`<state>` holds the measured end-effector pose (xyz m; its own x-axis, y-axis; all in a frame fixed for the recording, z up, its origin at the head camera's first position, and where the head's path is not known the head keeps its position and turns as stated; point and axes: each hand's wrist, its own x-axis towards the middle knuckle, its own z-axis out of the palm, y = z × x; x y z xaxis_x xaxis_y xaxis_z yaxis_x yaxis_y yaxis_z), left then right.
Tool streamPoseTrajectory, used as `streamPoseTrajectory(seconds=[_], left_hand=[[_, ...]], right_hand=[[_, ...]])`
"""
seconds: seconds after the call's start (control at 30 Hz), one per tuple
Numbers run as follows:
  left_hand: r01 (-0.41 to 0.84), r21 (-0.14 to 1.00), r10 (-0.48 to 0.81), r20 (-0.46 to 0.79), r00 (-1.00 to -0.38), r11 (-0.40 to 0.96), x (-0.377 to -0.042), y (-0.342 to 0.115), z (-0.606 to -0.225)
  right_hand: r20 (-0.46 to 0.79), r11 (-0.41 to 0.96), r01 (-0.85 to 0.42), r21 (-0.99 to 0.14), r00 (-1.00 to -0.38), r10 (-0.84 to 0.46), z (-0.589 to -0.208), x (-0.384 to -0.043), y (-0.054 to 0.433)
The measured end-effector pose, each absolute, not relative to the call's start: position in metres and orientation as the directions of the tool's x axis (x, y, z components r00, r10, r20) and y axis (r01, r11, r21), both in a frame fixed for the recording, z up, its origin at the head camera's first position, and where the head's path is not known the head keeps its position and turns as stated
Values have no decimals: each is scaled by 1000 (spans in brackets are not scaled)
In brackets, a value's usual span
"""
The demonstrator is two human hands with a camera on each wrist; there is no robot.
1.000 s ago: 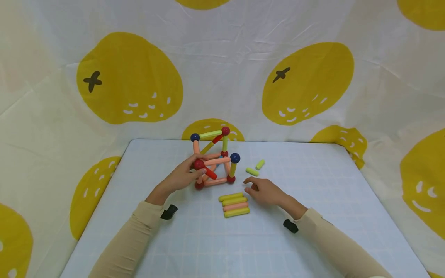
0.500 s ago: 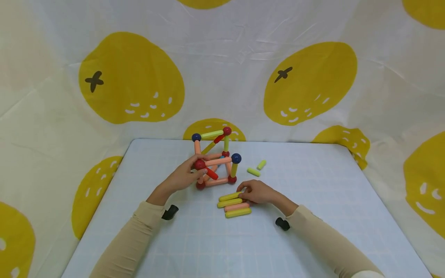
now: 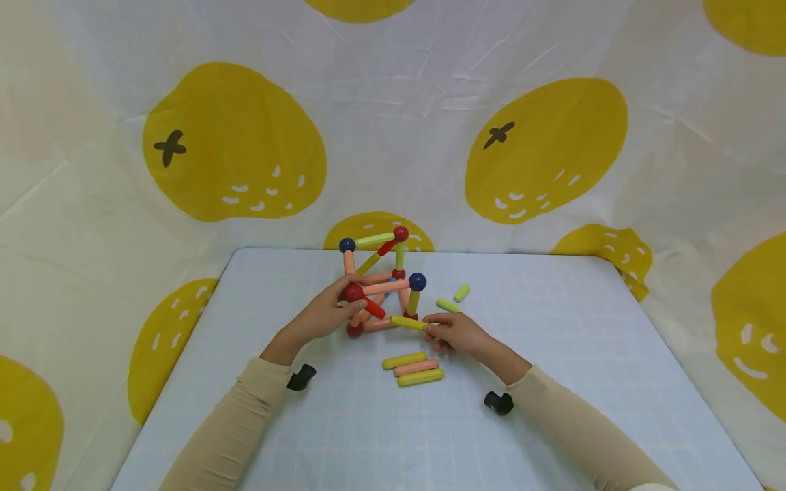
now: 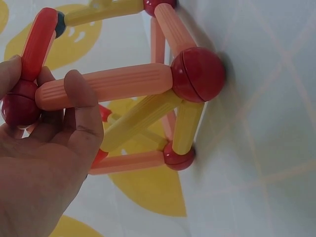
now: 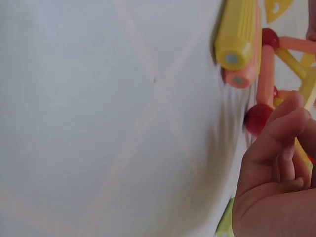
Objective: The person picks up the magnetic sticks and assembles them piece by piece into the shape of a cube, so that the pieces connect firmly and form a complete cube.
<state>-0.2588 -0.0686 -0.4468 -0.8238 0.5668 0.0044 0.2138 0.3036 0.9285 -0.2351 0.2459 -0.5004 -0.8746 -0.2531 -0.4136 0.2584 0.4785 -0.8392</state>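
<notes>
A box-like frame of magnetic building sticks and balls [image 3: 385,287] stands on the table. My left hand [image 3: 322,310] grips its near upper-left corner, around a red ball [image 4: 19,111]. From that ball a short red stick [image 3: 374,309] sticks out toward the right. My right hand [image 3: 457,333] pinches one end of a yellow stick [image 3: 405,322], whose other end points left, just in front of the frame's lower right corner. In the right wrist view, only part of that stick [image 5: 309,84] shows beyond the fingertips.
Two yellow sticks and a pink stick [image 3: 416,368] lie side by side on the table [image 3: 368,436], nearer the person. Two short light-green sticks [image 3: 448,305] lie right of the frame. A patterned cloth [image 3: 393,136] hangs behind the table.
My right hand has come left to the row of sticks, picked up the farthest yellow one and raised it toward the frame. My left hand has kept its hold on the corner.
</notes>
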Motion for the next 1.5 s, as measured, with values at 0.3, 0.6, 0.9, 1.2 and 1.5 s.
streamPoseTrajectory(seconds=[0.3, 0.6, 0.9, 1.2, 1.5], left_hand=[[218, 928, 560, 11, -829, 303, -258, -67, -448], [239, 933, 576, 44, -816, 268, -258, -67, -447], [205, 938, 565, 12, -825, 279, -258, -67, -449], [161, 936, 540, -37, -841, 314, -258, -65, -445], [152, 938, 540, -43, -840, 311, -256, -64, -444]], right_hand=[[-461, 336, 363, -869, -842, -280, -495, -229, 239], [-480, 276, 407, -871, -825, -299, -493, -220, 233], [-435, 406, 297, -864, -845, -310, -502, -229, 261], [-511, 626, 231, -745, -801, -312, -502, -244, 313], [-447, 898, 105, -427, -888, -109, -489, -242, 285]])
